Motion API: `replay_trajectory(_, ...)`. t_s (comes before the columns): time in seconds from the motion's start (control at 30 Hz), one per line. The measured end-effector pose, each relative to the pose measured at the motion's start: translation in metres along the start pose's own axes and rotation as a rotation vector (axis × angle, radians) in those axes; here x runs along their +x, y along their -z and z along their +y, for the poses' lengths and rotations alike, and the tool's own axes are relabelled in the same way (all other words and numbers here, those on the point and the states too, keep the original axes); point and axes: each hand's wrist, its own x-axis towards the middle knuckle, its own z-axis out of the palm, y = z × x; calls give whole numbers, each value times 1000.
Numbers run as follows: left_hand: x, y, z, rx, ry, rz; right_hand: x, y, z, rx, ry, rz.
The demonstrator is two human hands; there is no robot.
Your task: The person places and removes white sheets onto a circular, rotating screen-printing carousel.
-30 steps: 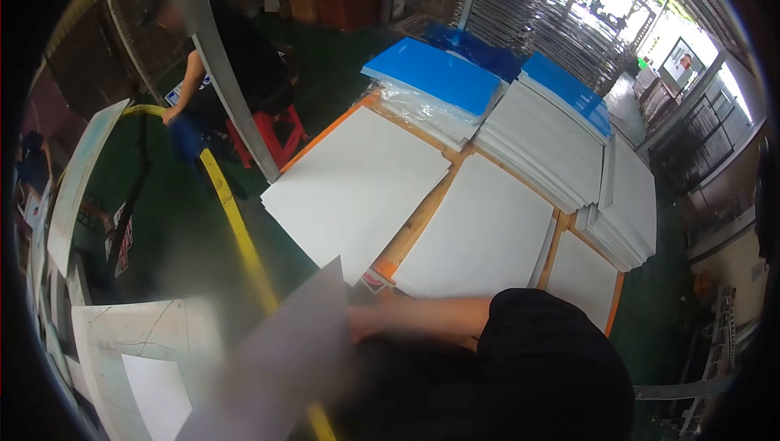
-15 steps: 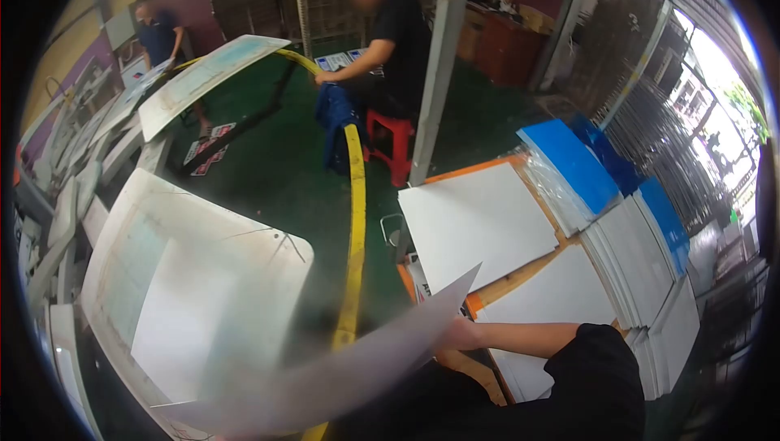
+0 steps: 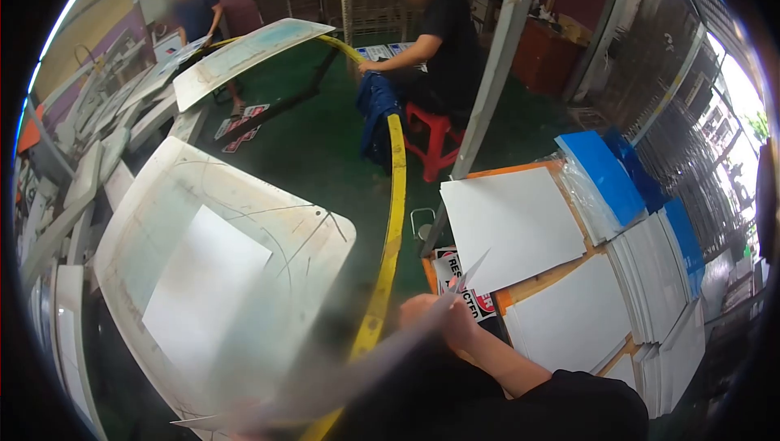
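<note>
My right hand [image 3: 443, 317] grips the upper right end of a thin, pale sheet [image 3: 366, 376]. This sheet is tilted, seen almost edge-on and blurred. Near its lower left end is a blurred patch that may be my left hand [image 3: 250, 418]; its fingers cannot be made out. Left of the held sheet, a white sheet [image 3: 207, 278] lies on a worn, pale, round-cornered board [image 3: 305, 234]. Just beyond my right hand, printed signs [image 3: 481, 304] with red, black and white lettering stick out beside the stacked sheets.
Stacks of white sheets [image 3: 516, 226] and blue-topped packs [image 3: 601, 177] lie on the right. A yellow curved rail [image 3: 396, 197] crosses the floor. A grey post [image 3: 497, 67] stands ahead. One person [image 3: 443, 43] sits on a red stool [image 3: 431, 144]; another [image 3: 195, 15] is farther left.
My view has swung left, shifting the scene rightward. The right hand has turned and more of its fingers show on the sheet. The sheet on the board now shows more fully.
</note>
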Motion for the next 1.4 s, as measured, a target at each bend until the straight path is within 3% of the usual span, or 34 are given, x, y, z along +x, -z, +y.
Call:
replay_trajectory(0.23,-4,8,-2,17,37,63,16,-15,-14,-135,41,138)
replay_trajectory(0.3,-4,10,-2,19,41,70,17,21,17,-78,87,294)
replay_trajectory(0.37,-4,11,-2,27,45,76,19,40,33,129,123,281)
replay_trajectory(0.43,-4,13,-3,38,44,83,21,36,31,480,150,95)
replay_trajectory(0.53,-5,15,-4,51,45,92,15,-5,-12,-95,99,-133)
replay_trajectory(0.63,-6,13,-5,68,45,102,18,-34,-37,305,-123,-140)
replay_trajectory(0.7,-7,15,-6,87,46,110,16,-39,-38,272,-131,-76)
replay_trajectory(0.8,-9,16,-8,216,23,137,13,7,3,-323,61,172)
replay_trajectory(0.87,-10,17,-7,289,26,164,13,16,14,-327,121,330)
replay_trajectory(0.93,-9,14,-1,56,150,183,15,-7,5,246,41,417)
replay_trajectory(1.0,-8,13,3,-79,220,187,17,8,14,422,20,250)
replay_trajectory(1.07,-6,11,6,-116,240,176,11,14,14,357,-7,104)
replay_trajectory(1.13,-4,11,7,-152,260,167,11,-39,-35,52,-47,-21)
replay_trajectory(1.17,-3,12,8,-169,269,166,11,-37,-37,79,-27,17)
replay_trajectory(1.23,-3,15,1,-253,151,-62,9,-28,-41,133,-2,84)
replay_trajectory(1.3,-4,23,-14,-311,117,-206,8,-17,-41,-357,78,209)
replay_trajectory(1.37,-6,29,-4,-136,100,-303,6,10,-28,-361,193,254)
replay_trajectory(1.4,-4,27,10,56,61,-368,4,34,-15,-119,266,261)
